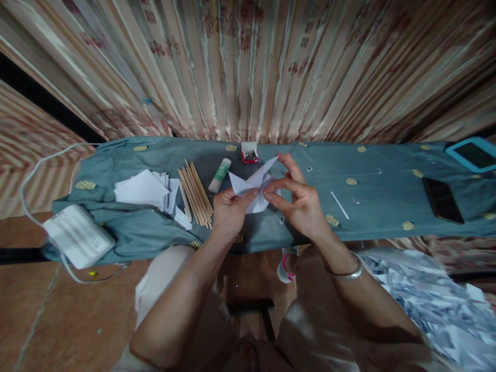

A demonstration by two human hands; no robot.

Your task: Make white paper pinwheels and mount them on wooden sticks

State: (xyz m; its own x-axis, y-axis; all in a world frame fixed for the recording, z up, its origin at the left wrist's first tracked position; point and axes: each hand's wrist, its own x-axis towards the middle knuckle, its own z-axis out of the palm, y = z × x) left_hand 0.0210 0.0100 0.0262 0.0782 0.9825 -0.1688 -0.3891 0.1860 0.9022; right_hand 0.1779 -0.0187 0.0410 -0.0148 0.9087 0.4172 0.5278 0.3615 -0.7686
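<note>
A folded white paper pinwheel [253,185] with pointed blades is between my two hands above the cloth. My left hand [230,211] is closed on its lower left part, the thumb pressed near the centre. My right hand [297,199] has its thumb and a finger pinched close to the centre, while another finger touches the tip of the upper right blade. Whether a small pin sits in that pinch I cannot make out. Just beyond the paper is an open red and white box [250,153] of small metal pins. A glue stick [220,175] lies left of the pinwheel.
Wooden sticks [196,195] and white paper pieces [141,188] lie to the left, with a white corded box [79,236] at the table's left end. A paper strip [340,205], a dark phone [442,200] and a blue-framed device [475,155] are rightward. Crumpled paper [434,305] is piled lower right.
</note>
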